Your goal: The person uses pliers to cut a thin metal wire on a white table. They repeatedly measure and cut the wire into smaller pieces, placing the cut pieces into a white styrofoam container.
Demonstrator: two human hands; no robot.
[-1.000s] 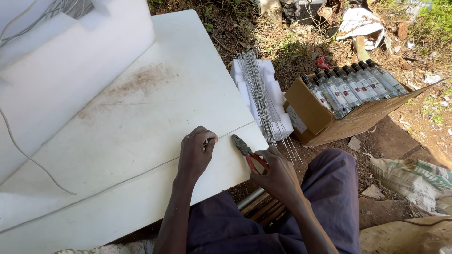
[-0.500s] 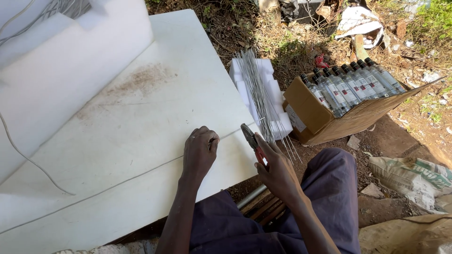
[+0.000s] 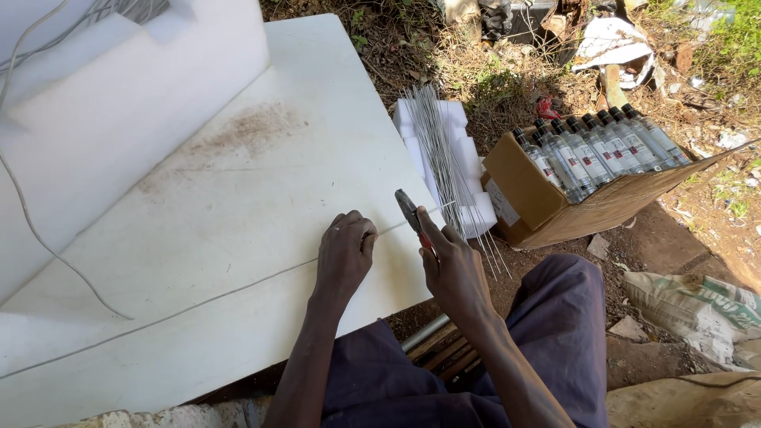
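A long thin wire lies across the white board. My left hand presses down on the wire near the board's right edge, fingers curled over it. My right hand grips red-handled pliers, whose jaws sit on the wire's end just right of my left hand. A short piece of the wire sticks out past the pliers toward the right.
A bundle of cut straight wires rests on a white foam block beside the board. A cardboard box holds several clear bottles. A big white foam block stands at the left. Dirt ground, sacks at the right.
My right hand has brought the pliers up from below the board's edge onto the wire's end. My left hand slid slightly right along the wire.
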